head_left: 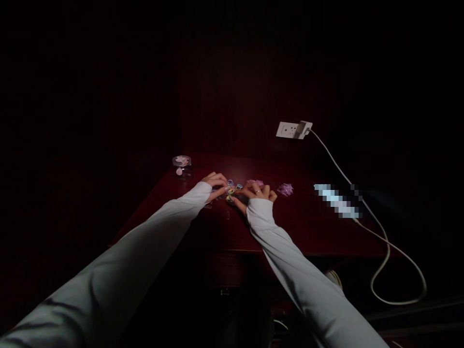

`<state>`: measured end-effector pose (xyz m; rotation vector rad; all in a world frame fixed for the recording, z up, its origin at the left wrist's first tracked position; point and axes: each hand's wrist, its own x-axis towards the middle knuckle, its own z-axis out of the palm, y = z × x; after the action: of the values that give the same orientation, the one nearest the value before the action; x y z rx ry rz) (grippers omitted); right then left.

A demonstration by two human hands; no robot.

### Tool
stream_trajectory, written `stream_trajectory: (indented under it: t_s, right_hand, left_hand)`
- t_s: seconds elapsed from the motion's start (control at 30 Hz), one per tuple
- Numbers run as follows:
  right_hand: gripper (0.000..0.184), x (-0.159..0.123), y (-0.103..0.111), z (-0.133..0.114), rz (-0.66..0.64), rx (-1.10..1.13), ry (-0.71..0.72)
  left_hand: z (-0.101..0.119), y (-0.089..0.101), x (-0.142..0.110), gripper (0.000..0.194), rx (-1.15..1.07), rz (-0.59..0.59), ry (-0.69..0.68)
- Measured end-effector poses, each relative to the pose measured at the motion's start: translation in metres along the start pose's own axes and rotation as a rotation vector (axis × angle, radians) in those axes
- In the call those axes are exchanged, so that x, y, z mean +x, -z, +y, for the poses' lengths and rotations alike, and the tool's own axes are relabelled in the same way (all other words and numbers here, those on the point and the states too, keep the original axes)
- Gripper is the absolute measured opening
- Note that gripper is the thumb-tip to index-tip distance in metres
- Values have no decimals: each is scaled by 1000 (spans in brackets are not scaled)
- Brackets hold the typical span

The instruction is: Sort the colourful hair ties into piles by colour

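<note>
Over the dark red table, my left hand (216,181) has its fingers bent and drawn together at the left side of a small cluster of coloured pieces. Opposite it, my right hand (260,194), wearing a ring, has thumb and forefinger closed in toward the same cluster. The cluster includes a purple-blue piece (230,183), a light blue piece (238,186) and a yellow piece (228,198). Their kind is too small to make out, and so is whatever sits between my fingertips. Paper clips (208,206) lie below my left hand, and a single paper clip (228,215) lies nearer the front edge.
Behind my right hand is a pink pile (255,182); a purple pile (285,189) lies to its right. A clear container (181,162) with pink pieces stands back left. At right, a blurred-out device (337,201) connects by a white cable (384,237) to a wall socket (288,130).
</note>
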<state>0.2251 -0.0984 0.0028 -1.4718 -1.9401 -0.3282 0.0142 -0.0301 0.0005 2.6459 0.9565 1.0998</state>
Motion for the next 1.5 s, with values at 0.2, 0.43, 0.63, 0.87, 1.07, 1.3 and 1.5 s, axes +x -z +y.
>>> stream_trajectory:
  t_s: [0.2, 0.43, 0.63, 0.87, 1.07, 1.3, 1.5]
  right_hand:
    - [29, 1, 1, -6, -57, -8, 14]
    - [26, 1, 2, -8, -76, -46, 25]
    - [31, -4, 15, 42, 66, -134, -14]
    - [35, -11, 31, 83, 113, -221, -16]
    - [34, -12, 24, 72, 75, -310, 56]
    - [31, -10, 17, 82, 18, -336, 39]
    - [36, -12, 26, 75, 44, -266, 27]
  left_hand:
    - [-2, -2, 2, 37, -10, -22, -29]
    - [1, 0, 0, 34, -22, -75, 35]
    - [7, 11, -1, 26, 9, -11, 83]
    - [9, 18, -3, 21, 141, -9, 147]
    - [9, 21, -3, 24, 188, 0, 170]
    - [8, 19, -4, 21, 145, -28, 151]
    - [7, 18, -4, 20, 121, -17, 178]
